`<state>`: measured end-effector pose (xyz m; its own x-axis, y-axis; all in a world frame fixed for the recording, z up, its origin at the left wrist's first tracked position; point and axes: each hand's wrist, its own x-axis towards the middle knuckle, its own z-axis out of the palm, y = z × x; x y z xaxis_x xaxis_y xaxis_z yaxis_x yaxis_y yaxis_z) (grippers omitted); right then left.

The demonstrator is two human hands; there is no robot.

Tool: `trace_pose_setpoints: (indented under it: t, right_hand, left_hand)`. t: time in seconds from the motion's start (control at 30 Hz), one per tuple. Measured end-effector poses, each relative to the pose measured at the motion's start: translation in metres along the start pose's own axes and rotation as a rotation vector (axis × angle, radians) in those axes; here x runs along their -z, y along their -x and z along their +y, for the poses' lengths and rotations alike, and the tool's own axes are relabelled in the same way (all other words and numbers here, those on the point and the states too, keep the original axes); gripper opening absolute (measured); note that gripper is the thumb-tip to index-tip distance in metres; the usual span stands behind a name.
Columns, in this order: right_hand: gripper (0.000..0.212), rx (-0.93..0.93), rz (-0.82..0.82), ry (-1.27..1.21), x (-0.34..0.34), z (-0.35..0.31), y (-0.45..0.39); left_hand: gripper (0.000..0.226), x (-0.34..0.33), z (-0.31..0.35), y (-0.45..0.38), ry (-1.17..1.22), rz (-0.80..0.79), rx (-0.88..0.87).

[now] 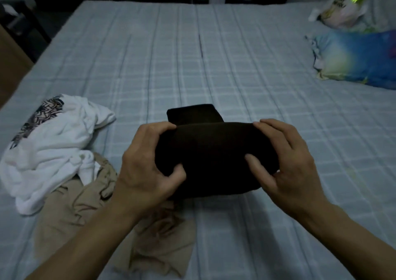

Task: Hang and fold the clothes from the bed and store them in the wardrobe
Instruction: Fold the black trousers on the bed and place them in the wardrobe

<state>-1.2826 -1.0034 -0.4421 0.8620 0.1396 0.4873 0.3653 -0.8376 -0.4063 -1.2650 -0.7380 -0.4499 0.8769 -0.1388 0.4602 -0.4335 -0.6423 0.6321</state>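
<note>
A dark brown garment (214,151), folded into a thick bundle, is lifted just above the bed (235,69). My left hand (147,168) grips its left end, thumb on the near side and fingers over the top. At the right end my right hand (285,161) holds it the same way. A flat part of the same dark cloth (192,112) sticks out behind the bundle and lies on the bed. A crumpled white shirt with a dark print (49,146) lies to the left. Beige trousers (85,213) lie rumpled under my left forearm.
The bed has a light blue checked cover. Two pillows sit at the far right: a blue and green one (360,59) and a pale printed one (347,9). Dark furniture stands beyond the far edge of the bed.
</note>
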Motion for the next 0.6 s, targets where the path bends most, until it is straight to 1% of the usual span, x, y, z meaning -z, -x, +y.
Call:
trace_pose_setpoints:
  t: [0.1, 0.2, 0.27, 0.33, 0.37, 0.43, 0.47, 0.5, 0.53, 0.6]
  right_hand:
    - [0.046, -0.034, 0.044, -0.047, -0.027, 0.011, -0.043]
    - [0.039, -0.068, 0.069, -0.017, -0.059, 0.023, -0.090]
    - [0.034, -0.094, 0.037, 0.026, -0.081, 0.029, -0.114]
    - [0.033, -0.082, -0.038, 0.092, -0.105, 0.030, -0.120]
    - [0.038, -0.067, -0.107, 0.151, -0.118, 0.029, -0.114]
    - [0.057, -0.039, -0.272, 0.289, -0.142, 0.031, -0.097]
    - [0.063, -0.038, -0.328, 0.335, -0.151, 0.036, -0.090]
    - [0.067, -0.052, -0.363, 0.355, -0.159, 0.042, -0.088]
    - [0.068, -0.078, -0.391, 0.360, -0.166, 0.048, -0.089]
    - [0.070, -0.120, -0.435, 0.361, -0.178, 0.059, -0.097]
  left_hand:
    - [0.059, -0.013, -0.020, -0.035, 0.044, 0.068, 0.054]
    - [0.056, -0.032, -0.052, -0.072, 0.076, 0.136, 0.105]
    - [0.054, -0.048, -0.076, -0.095, 0.093, 0.120, 0.189]
    - [0.050, -0.067, -0.097, -0.110, 0.087, 0.032, 0.302]
    - [0.048, -0.075, -0.106, -0.112, 0.078, -0.021, 0.340]
    - [0.043, -0.088, -0.120, -0.111, 0.059, -0.098, 0.384]
    - [0.041, -0.091, -0.124, -0.109, 0.025, -0.122, 0.392]
    - [0.039, -0.093, -0.127, -0.108, -0.060, -0.138, 0.366]
    - [0.037, -0.094, -0.127, -0.106, -0.189, -0.153, 0.303]
    - [0.031, -0.095, -0.123, -0.102, -0.421, -0.183, 0.100]
